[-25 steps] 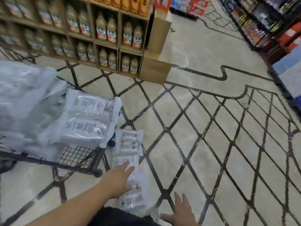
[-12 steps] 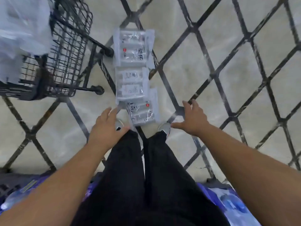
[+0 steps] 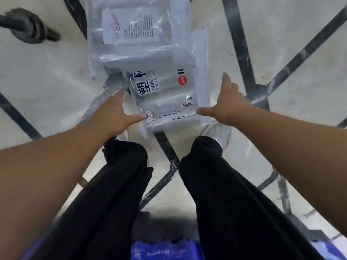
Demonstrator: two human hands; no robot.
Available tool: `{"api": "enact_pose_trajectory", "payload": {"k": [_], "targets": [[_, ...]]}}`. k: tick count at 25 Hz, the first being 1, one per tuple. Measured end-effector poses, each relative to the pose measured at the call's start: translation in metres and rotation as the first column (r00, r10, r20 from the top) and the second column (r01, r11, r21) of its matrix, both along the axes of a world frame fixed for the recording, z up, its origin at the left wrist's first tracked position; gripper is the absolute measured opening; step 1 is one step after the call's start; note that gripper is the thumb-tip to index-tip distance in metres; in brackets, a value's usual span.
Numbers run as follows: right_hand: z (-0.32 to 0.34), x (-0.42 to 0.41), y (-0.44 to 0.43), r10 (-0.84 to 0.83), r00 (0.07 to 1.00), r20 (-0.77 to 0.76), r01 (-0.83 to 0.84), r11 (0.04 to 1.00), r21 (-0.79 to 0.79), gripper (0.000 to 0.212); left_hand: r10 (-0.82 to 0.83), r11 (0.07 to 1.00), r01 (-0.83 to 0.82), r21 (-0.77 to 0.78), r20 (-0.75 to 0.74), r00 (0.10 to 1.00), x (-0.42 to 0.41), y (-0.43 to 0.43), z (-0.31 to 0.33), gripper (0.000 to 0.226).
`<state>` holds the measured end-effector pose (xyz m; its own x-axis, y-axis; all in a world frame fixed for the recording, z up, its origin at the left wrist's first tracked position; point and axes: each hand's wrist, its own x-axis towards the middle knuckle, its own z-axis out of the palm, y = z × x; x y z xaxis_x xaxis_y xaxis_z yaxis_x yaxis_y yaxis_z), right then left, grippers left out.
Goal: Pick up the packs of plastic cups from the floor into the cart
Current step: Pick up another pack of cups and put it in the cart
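Clear packs of plastic cups lie on the floor in front of my feet. The nearest pack (image 3: 165,98) has black printed characters and a red dot. A second pack (image 3: 131,34) lies just beyond it and overlaps its far end. My left hand (image 3: 114,113) is at the near pack's left side, fingers straight, with the thumb tip on its plastic edge. My right hand (image 3: 225,104) is at the pack's right side, fingers straight, with the thumb pointing at its near right corner. Neither hand grips anything. Only a black cart wheel (image 3: 28,29) shows of the cart, at the top left.
My legs in black trousers (image 3: 116,194) fill the lower middle, with a pale shoe (image 3: 222,136) just behind the near pack. The pale floor has black diagonal lines (image 3: 238,44). A blue package (image 3: 165,250) lies behind my feet.
The view has dropped much closer to the floor. Both hands have moved forward from beside my feet to either side of the nearest pack.
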<state>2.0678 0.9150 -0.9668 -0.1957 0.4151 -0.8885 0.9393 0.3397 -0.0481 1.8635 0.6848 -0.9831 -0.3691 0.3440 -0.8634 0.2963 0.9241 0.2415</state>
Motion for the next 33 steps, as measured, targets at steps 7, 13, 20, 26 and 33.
{"api": "enact_pose_trajectory", "payload": {"k": [7,13,20,26,33], "targets": [[-0.084,0.000,-0.021,-0.396,0.886,-0.242,0.346,0.911,-0.224,0.143,0.533,0.799,-0.545,0.253,0.120,0.837,0.064,0.007,-0.074,0.140],[-0.062,0.024,-0.032,-0.369,0.885,-0.282,0.310,0.922,-0.234,0.133,0.578,0.787,-0.573,0.228,0.050,0.814,0.090,0.021,-0.044,0.145],[0.130,0.093,-0.041,-0.491,0.851,-0.188,0.418,0.849,-0.324,0.119,0.437,0.883,-0.459,0.095,0.191,0.879,0.122,0.024,0.153,0.140],[0.363,0.077,0.003,-0.469,0.784,-0.408,0.409,0.883,-0.230,0.116,0.314,0.885,-0.339,0.318,0.129,0.941,0.100,0.074,0.369,0.142],[0.613,-0.009,0.070,-0.255,0.739,-0.624,0.267,0.961,-0.076,0.120,0.324,0.796,-0.185,0.576,-0.149,0.934,0.025,0.127,0.637,0.142]]}}
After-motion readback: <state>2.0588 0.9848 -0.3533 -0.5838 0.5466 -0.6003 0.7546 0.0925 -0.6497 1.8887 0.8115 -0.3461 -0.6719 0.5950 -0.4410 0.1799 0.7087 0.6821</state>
